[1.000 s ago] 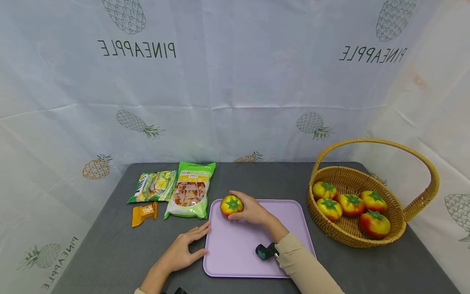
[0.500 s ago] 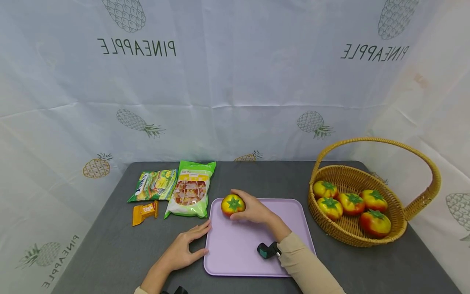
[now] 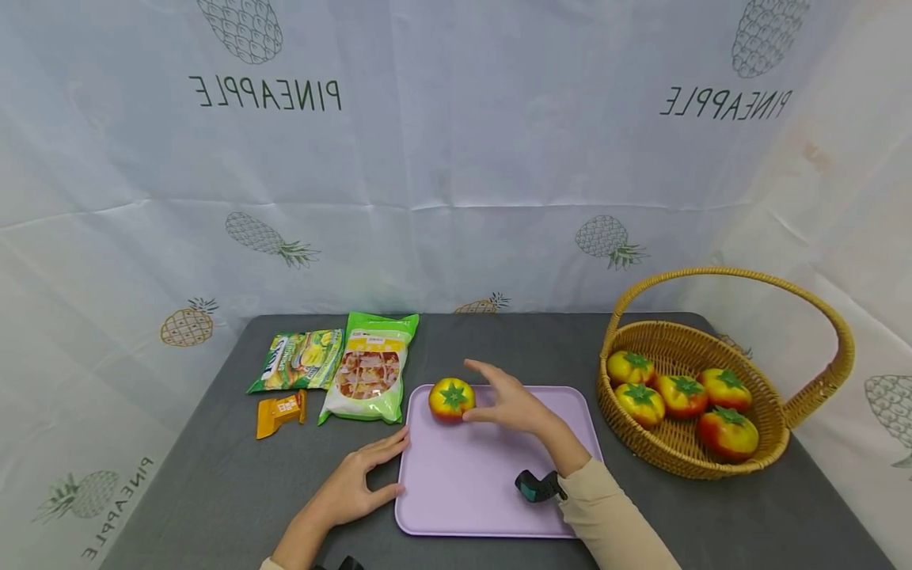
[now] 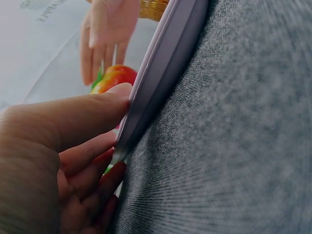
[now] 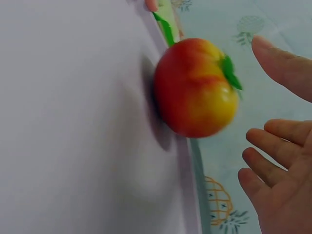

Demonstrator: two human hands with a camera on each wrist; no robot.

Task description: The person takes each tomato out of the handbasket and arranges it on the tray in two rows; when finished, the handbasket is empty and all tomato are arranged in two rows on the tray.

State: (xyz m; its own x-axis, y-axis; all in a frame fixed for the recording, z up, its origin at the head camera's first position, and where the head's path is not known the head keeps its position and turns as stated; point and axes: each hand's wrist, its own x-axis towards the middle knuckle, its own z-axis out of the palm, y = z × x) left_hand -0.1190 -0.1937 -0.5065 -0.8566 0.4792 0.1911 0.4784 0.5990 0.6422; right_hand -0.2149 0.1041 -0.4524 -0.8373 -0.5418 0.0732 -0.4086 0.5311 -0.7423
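A red-and-yellow persimmon (image 3: 449,405) with a green leafy cap sits in the far left corner of the lilac tray (image 3: 463,487). My right hand (image 3: 514,405) is just right of it, thumb and fingers spread apart; the right wrist view shows a gap between these fingers and the persimmon (image 5: 192,92). At the tray's left edge rests my left hand (image 3: 351,484), its fingers fairly straight and its thumb apart from them. In the left wrist view, the thumb (image 4: 105,109) of that hand touches the tray's rim (image 4: 161,73).
A wicker basket (image 3: 634,447) with a tall handle holds several similar persimmons on the right. Left of the tray lie a green-edged food bag (image 3: 368,372), a green-and-yellow packet (image 3: 302,360) and a small orange packet (image 3: 280,412). A pineapple-print cloth (image 3: 456,158) hangs behind the dark table.
My right hand has let go of the persimmon, spread its fingers and drawn back to the right. The persimmon stays in the tray's corner, and my left hand keeps its place.
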